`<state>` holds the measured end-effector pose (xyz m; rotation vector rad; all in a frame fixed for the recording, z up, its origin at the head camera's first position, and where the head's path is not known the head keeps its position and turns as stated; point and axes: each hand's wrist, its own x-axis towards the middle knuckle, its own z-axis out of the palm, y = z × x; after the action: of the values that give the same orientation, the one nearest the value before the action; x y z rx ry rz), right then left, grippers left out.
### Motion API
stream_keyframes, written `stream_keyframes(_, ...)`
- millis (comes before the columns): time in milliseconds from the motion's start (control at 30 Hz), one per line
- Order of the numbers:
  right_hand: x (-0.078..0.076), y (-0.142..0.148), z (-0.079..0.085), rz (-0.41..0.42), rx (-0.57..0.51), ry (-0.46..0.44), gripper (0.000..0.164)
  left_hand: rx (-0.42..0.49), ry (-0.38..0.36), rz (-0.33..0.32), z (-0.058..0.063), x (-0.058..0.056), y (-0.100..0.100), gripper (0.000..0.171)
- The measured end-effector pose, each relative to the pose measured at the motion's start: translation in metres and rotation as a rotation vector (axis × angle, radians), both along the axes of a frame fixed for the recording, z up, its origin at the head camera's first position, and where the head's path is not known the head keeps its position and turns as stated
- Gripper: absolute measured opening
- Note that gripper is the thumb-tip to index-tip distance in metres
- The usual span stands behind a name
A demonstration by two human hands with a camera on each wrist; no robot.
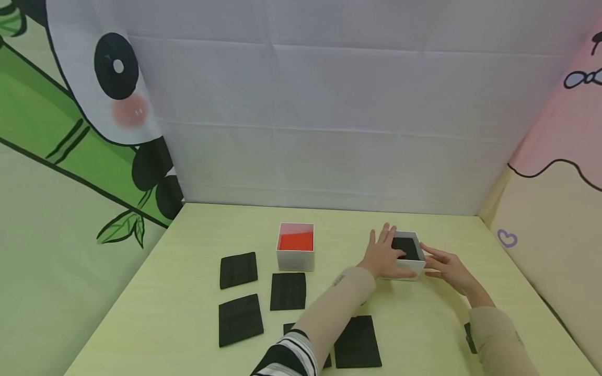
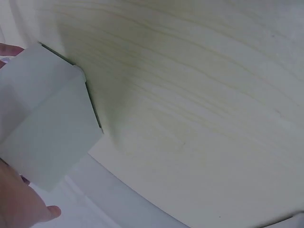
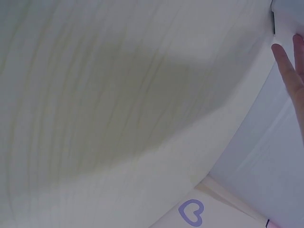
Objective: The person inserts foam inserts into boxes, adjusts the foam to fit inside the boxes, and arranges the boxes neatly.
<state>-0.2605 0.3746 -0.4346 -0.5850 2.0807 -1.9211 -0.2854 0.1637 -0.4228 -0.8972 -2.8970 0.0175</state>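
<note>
Near the back right of the table, a white box (image 1: 407,269) has black material (image 1: 405,247) showing inside its top. My left hand (image 1: 383,256) grips the box at its left and front, several fingers spread toward the back and one reaching over the black material. My right hand (image 1: 447,267) touches or nearly touches the box's right wall with extended fingers. In the left wrist view the box (image 2: 52,133) fills the left side, part of the left hand (image 2: 21,202) below it. Only a few fingers of the right hand (image 3: 292,71) show in the right wrist view.
Left of the hands stands another white box (image 1: 295,260) with red inside. Flat black squares lie in front: one (image 1: 238,270) and another (image 1: 241,320) at left, one (image 1: 288,291) by that box, one (image 1: 358,343) near my left sleeve. A white curtain (image 1: 320,120) hangs behind.
</note>
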Motion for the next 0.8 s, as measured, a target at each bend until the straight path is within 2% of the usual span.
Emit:
stream_keyframes(167,0.001,-0.002,0.000,-0.009,0.007,-0.007,0.040,0.018,0.032,-0.013,-0.005,-0.002,-0.003,0.062)
stream_keyframes(400,0.001,0.000,0.001,-0.048,0.035,-0.023,0.040,0.131,0.096,-0.031,-0.005,-0.006,-0.014,0.056)
stream_keyframes(633,0.003,0.000,0.001,-0.066,0.054,-0.026,0.041,0.118,0.172,-0.019,-0.002,-0.003,-0.022,0.051)
stream_keyframes(800,0.004,-0.003,0.000,-0.047,0.044,-0.020,0.040,0.099,0.168,-0.010,-0.002,-0.001,-0.021,0.051)
